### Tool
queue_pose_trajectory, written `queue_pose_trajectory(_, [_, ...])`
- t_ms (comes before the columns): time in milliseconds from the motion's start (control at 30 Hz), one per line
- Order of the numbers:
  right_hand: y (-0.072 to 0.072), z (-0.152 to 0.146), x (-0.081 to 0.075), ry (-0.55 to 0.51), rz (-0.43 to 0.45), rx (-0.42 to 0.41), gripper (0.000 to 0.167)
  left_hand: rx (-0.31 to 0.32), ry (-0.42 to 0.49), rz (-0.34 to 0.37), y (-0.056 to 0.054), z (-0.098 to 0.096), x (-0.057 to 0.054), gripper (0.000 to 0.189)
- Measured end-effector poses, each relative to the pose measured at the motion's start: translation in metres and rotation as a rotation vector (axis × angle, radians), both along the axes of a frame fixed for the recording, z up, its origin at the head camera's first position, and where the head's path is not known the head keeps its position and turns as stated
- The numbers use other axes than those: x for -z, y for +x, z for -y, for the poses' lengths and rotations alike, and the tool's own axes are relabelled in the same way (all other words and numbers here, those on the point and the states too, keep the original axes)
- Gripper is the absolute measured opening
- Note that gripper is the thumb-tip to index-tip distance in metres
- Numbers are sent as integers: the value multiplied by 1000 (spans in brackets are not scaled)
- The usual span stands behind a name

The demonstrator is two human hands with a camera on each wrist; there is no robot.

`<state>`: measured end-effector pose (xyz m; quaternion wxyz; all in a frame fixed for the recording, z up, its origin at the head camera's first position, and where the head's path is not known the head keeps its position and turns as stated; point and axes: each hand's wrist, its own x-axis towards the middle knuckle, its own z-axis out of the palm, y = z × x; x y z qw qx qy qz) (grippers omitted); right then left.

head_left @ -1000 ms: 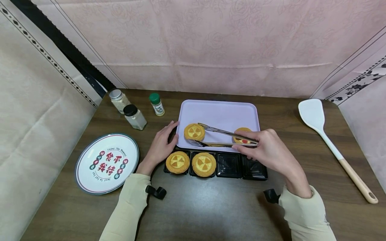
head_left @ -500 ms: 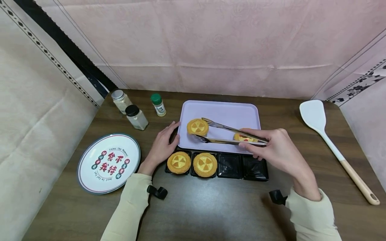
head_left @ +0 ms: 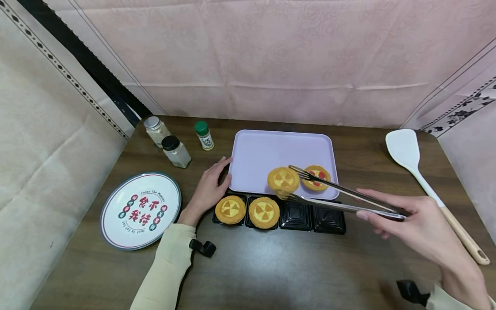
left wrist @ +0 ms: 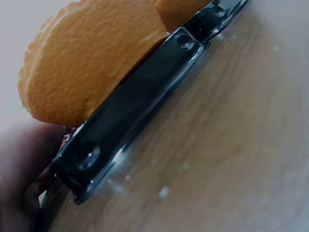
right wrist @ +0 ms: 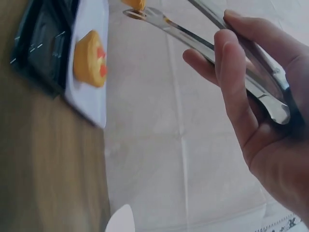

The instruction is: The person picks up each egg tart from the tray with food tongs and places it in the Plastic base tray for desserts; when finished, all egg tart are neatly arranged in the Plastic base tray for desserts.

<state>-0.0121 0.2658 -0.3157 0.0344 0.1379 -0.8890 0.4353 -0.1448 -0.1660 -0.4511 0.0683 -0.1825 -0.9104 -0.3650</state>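
Note:
My right hand [head_left: 420,224] holds metal tongs [head_left: 341,187], whose fork-like tips grip a yellow tart [head_left: 283,177] at its sides. In the right wrist view the held tart [right wrist: 136,4] is cut off at the top edge. Below it in the head view lies the front of a lilac tray [head_left: 279,148]. A second tart [head_left: 314,169], with red bits on top, sits in the tray's front right corner. My left hand [head_left: 211,187] rests against the tray's left edge, fingers extended. A black compartment tray [head_left: 295,215] lies in front, with tarts [head_left: 230,209] in its two left compartments.
A round white plate-like disc [head_left: 135,211] with red lettering lies left. Behind it stand a silver-lidded jar [head_left: 156,131], a black-lidded jar [head_left: 176,151] and a green-capped bottle [head_left: 204,135]. On the right lies a white spatula [head_left: 407,150] with a wooden handle. Cloth [head_left: 271,56] hangs behind the table.
My right hand has moved right and nearer, and the tongs have carried the gripped tart rightward from the lilac tray's left side. The left hand has hardly moved.

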Motion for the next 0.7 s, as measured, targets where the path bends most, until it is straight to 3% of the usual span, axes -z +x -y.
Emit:
queue_pose_trajectory(333, [30, -29, 18, 13, 0, -27, 48, 1, -4, 2, -2, 1, 2, 47])
queue_pose_trajectory(533, [35, -36, 28, -20, -56, -98, 51, 0, -5, 7, -1, 1, 1, 47])
queue_pose_trajectory(700, [37, -39, 31, -44, -41, -87, 53, 2, 0, 3, -1, 0, 1, 47])
